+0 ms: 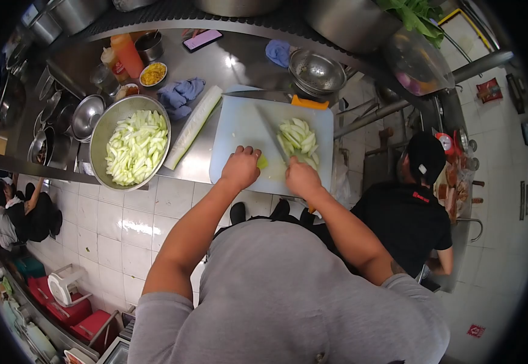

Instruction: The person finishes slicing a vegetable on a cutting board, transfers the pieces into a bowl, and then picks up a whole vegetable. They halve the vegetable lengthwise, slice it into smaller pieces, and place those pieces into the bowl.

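My right hand (pixel 302 178) is closed around the handle of a kitchen knife (pixel 268 128), whose blade lies across the pale cutting board (pixel 230 136). My left hand (pixel 243 167) has its fingers curled on the board, holding a small green vegetable piece (pixel 262 162) left of the blade. Right of the knife is a pile of cut pale green pieces (pixel 298 138). A second knife with an orange handle (pixel 310 104) rests along the board's far edge. Beside the board lies a long, halved cucumber-like vegetable (pixel 194 127).
A large metal bowl (pixel 96 164) at left holds many cut pieces. Blue cloths (pixel 181 97), a small yellow-filled bowl (pixel 153 74), sauce bottles (pixel 127 54), a phone (pixel 203 40) and stacked metal bowls (pixel 317 71) stand behind. A co-worker in black (pixel 404 213) is close on the right.
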A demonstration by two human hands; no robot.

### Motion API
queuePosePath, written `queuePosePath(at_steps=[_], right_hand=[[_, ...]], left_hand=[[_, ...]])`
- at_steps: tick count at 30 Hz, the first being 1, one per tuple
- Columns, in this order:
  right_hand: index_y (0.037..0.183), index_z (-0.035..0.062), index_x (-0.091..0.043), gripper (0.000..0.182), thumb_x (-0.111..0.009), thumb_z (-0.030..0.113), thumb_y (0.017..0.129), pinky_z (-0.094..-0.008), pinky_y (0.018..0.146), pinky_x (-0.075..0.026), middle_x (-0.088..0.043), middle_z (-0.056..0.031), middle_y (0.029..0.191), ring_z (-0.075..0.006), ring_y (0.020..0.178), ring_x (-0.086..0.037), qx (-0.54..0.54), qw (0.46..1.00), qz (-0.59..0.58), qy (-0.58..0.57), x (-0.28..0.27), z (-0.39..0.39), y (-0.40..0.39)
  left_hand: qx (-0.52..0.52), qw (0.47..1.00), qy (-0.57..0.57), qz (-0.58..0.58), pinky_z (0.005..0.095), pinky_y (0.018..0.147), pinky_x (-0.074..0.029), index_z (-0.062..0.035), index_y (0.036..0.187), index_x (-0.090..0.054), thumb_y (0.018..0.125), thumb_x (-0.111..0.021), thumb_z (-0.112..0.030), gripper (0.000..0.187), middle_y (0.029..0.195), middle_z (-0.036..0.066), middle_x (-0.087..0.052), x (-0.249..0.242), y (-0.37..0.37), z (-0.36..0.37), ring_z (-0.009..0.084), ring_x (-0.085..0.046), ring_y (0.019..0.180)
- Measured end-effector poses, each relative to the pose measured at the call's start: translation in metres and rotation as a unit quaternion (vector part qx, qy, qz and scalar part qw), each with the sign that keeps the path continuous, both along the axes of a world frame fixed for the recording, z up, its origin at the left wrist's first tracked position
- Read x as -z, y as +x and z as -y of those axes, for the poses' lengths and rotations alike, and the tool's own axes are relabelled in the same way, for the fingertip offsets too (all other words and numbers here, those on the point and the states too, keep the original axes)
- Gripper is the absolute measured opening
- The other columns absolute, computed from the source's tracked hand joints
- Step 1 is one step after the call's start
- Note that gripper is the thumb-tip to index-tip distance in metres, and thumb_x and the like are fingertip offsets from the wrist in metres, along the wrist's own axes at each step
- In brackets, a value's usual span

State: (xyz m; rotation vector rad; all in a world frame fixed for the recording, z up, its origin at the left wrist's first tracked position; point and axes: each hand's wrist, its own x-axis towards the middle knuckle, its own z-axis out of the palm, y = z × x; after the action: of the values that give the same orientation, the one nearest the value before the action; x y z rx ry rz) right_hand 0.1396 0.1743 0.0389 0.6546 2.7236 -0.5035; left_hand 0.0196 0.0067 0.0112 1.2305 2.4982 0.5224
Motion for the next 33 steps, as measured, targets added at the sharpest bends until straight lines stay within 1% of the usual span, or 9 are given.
queuePosePath(at_steps=[4, 6, 8, 15, 18, 21, 25, 28, 33], right_hand=[[0.106, -0.0036, -0.054, 0.025, -0.050, 0.016, 0.091, -0.0550, 0.080, -0.052, -0.069, -0.0283, 0.090, -0.0452, 0.086, -0.068, -0.012, 1.000, -0.023, 0.002, -0.025, 0.002, 0.001], [0.106, -0.0044, -0.055, 0.024, -0.048, 0.013, 0.090, -0.0540, 0.079, -0.052, -0.069, -0.0278, 0.090, -0.0445, 0.086, -0.068, -0.043, 0.999, 0.007, -0.012, -0.041, 0.016, -0.005], [0.106, -0.0048, -0.055, 0.024, -0.048, 0.011, 0.089, -0.0534, 0.079, -0.053, -0.070, -0.0276, 0.090, -0.0442, 0.086, -0.068, -0.060, 0.998, 0.008, -0.018, -0.023, 0.017, -0.008], [0.106, -0.0068, -0.054, 0.025, -0.049, 0.004, 0.085, -0.0521, 0.080, -0.052, -0.069, -0.0275, 0.091, -0.0428, 0.090, -0.068, -0.076, 0.995, 0.065, -0.023, -0.046, 0.027, 0.008], [0.108, -0.0066, -0.054, 0.027, -0.047, 0.006, 0.086, -0.0508, 0.083, -0.053, -0.069, -0.0289, 0.097, -0.0421, 0.095, -0.068, -0.052, 0.997, 0.034, -0.045, -0.019, 0.030, -0.002], [0.108, -0.0060, -0.054, 0.026, -0.047, 0.008, 0.087, -0.0519, 0.081, -0.053, -0.070, -0.0281, 0.094, -0.0428, 0.091, -0.069, -0.087, 0.995, 0.028, -0.028, -0.032, 0.026, -0.008], [0.105, -0.0054, -0.054, 0.024, -0.049, 0.008, 0.086, -0.0527, 0.080, -0.053, -0.070, -0.0273, 0.093, -0.0429, 0.089, -0.069, -0.076, 0.996, 0.044, -0.016, -0.022, 0.029, 0.004], [0.106, -0.0053, -0.054, 0.024, -0.048, 0.008, 0.086, -0.0528, 0.080, -0.053, -0.070, -0.0274, 0.093, -0.0431, 0.089, -0.069, -0.058, 0.998, 0.002, -0.039, -0.020, 0.030, -0.007], [0.105, -0.0045, -0.053, 0.023, -0.047, 0.007, 0.087, -0.0537, 0.080, -0.052, -0.069, -0.0279, 0.091, -0.0437, 0.088, -0.069, -0.063, 0.996, 0.056, -0.031, -0.026, 0.035, 0.009]], left_hand=[[0.020, 1.000, 0.017, -0.006, 0.0407, 0.095, -0.051, -0.0023, 0.120, -0.063, 0.076, -0.068, -0.013, 0.045, 0.116, 0.018, -0.063, 0.000, 0.000, -0.004, 0.0359, -0.058, 0.108], [0.005, 1.000, 0.002, -0.004, 0.0410, 0.096, -0.051, -0.0007, 0.118, -0.063, 0.076, -0.067, -0.012, 0.043, 0.115, 0.018, -0.063, -0.008, -0.004, -0.006, 0.0358, -0.059, 0.108], [0.012, 1.000, -0.006, -0.005, 0.0412, 0.095, -0.051, -0.0001, 0.116, -0.063, 0.076, -0.067, -0.012, 0.042, 0.115, 0.018, -0.063, -0.001, -0.007, -0.009, 0.0356, -0.059, 0.107], [0.014, 0.999, -0.031, -0.005, 0.0416, 0.092, -0.053, 0.0017, 0.113, -0.063, 0.075, -0.065, -0.012, 0.040, 0.113, 0.018, -0.064, -0.004, -0.008, -0.015, 0.0353, -0.062, 0.103], [0.021, 0.999, -0.029, -0.003, 0.0416, 0.092, -0.053, 0.0019, 0.114, -0.063, 0.076, -0.066, -0.012, 0.041, 0.113, 0.018, -0.064, -0.002, -0.010, -0.016, 0.0349, -0.062, 0.102], [0.028, 0.999, -0.028, -0.012, 0.0414, 0.093, -0.053, 0.0017, 0.115, -0.063, 0.077, -0.066, -0.012, 0.041, 0.113, 0.018, -0.064, -0.001, -0.009, -0.013, 0.0344, -0.062, 0.103], [0.014, 0.999, -0.033, -0.005, 0.0415, 0.093, -0.053, 0.0016, 0.115, -0.063, 0.077, -0.067, -0.013, 0.040, 0.114, 0.018, -0.064, -0.002, -0.010, -0.014, 0.0344, -0.062, 0.105], [0.011, 0.999, -0.034, -0.001, 0.0414, 0.093, -0.052, 0.0013, 0.115, -0.063, 0.078, -0.068, -0.014, 0.040, 0.114, 0.018, -0.064, -0.002, -0.009, -0.013, 0.0341, -0.061, 0.106], [0.005, 1.000, -0.024, 0.005, 0.0414, 0.093, -0.052, 0.0010, 0.114, -0.063, 0.078, -0.068, -0.013, 0.038, 0.112, 0.017, -0.065, -0.001, -0.007, -0.011, 0.0337, -0.061, 0.107]])
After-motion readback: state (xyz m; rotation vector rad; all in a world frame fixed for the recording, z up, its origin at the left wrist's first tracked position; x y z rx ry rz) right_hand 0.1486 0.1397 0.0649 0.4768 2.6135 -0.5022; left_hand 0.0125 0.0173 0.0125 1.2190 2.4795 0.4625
